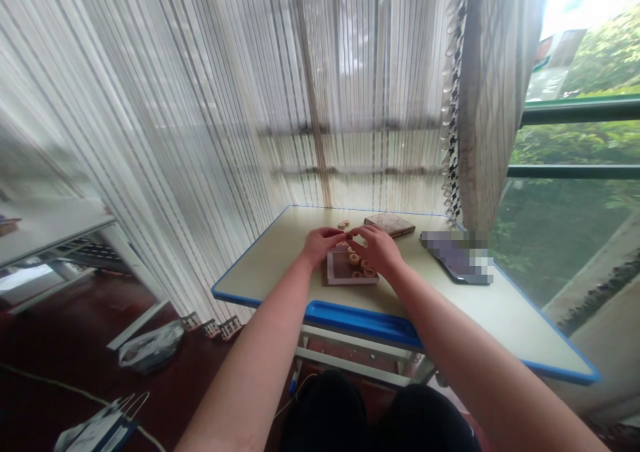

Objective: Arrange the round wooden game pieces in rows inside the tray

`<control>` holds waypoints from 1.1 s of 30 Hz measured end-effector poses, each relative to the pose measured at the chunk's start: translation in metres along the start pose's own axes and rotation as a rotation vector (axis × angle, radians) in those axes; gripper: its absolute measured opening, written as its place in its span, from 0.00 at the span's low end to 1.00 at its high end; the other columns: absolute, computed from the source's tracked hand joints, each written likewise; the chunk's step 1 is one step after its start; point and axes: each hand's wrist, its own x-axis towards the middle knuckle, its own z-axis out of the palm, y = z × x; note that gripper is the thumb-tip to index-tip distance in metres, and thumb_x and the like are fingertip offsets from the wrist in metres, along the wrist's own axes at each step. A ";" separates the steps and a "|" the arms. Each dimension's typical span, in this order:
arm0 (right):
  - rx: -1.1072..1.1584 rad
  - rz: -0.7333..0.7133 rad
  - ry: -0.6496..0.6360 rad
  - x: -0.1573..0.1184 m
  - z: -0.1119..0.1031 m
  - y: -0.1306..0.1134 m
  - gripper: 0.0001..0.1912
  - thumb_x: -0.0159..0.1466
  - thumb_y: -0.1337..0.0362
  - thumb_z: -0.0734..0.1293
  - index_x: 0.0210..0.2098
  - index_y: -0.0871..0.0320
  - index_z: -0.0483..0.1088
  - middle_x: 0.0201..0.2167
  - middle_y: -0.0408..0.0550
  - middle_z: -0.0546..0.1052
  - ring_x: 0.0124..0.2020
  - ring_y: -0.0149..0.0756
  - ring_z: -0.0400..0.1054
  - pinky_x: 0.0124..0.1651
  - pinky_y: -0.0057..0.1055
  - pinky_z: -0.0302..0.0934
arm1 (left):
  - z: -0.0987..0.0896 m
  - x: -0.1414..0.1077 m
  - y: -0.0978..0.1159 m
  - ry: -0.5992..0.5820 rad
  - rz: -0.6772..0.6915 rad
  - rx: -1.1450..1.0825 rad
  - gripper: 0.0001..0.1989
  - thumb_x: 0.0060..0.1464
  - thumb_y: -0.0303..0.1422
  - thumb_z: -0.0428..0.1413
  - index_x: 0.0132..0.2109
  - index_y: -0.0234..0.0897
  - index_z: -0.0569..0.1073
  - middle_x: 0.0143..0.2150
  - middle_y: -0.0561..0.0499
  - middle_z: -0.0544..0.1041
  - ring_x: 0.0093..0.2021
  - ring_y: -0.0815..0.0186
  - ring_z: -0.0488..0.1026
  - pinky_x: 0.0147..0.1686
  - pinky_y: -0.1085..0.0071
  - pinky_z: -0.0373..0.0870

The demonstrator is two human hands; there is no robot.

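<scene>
In the head view, mid-frame, the left hand point(321, 244) and right hand point(376, 244) pinch a small dark piece point(349, 237) between their fingertips (too small to tell its facing). Just below them, an open box point(352, 281) holding wooden discs point(354, 259) has its near wall running left to right.

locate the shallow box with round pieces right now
In the head view, the shallow box sits on the desk, slightly right of and below centre, between the forearms, just beyond the blue trough.
</scene>
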 end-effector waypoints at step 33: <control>0.293 0.126 -0.639 -0.006 -0.043 -0.009 0.12 0.48 0.58 0.68 0.32 0.54 0.76 0.32 0.44 0.72 0.29 0.30 0.65 0.32 0.25 0.57 | -0.032 0.022 -0.036 0.594 -0.049 0.785 0.13 0.51 0.35 0.45 0.33 0.36 0.73 0.33 0.45 0.77 0.35 0.62 0.72 0.34 0.70 0.63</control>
